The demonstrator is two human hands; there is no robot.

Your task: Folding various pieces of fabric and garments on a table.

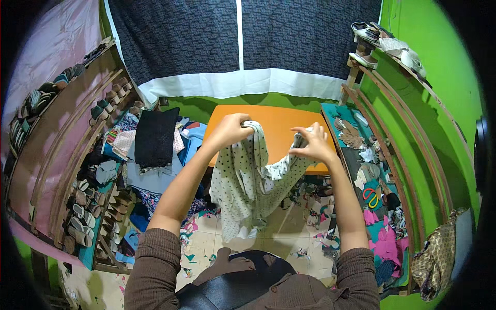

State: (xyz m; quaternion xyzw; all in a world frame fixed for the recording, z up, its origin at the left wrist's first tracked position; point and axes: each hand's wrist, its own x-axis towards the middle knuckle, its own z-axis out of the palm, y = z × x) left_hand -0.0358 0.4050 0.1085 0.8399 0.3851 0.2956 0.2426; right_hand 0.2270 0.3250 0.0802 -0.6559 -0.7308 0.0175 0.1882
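Observation:
A white cloth with dark polka dots [240, 178] hangs in loose folds in front of me, its upper edge sagging between my hands. My left hand [233, 129] is closed on its upper left part, thumb and fingers pinching a fold. At the upper right, my right hand [316, 145] holds another edge of the cloth; its thumb and forefinger are spread, and the other fingers are partly hidden by the fabric. Behind the cloth stands an orange table [279, 116], and the cloth's lower end hangs down past the table's near edge.
Heaped fabrics with a black folded cloth [156, 137] on top lie left of the table. Shoe racks [77, 129] line both sides. On the right shelf are scraps and yellow-and-red-handled scissors [370, 197]. Fabric snippets litter the tiled floor [206, 232]. Dark curtains [175, 41] hang behind.

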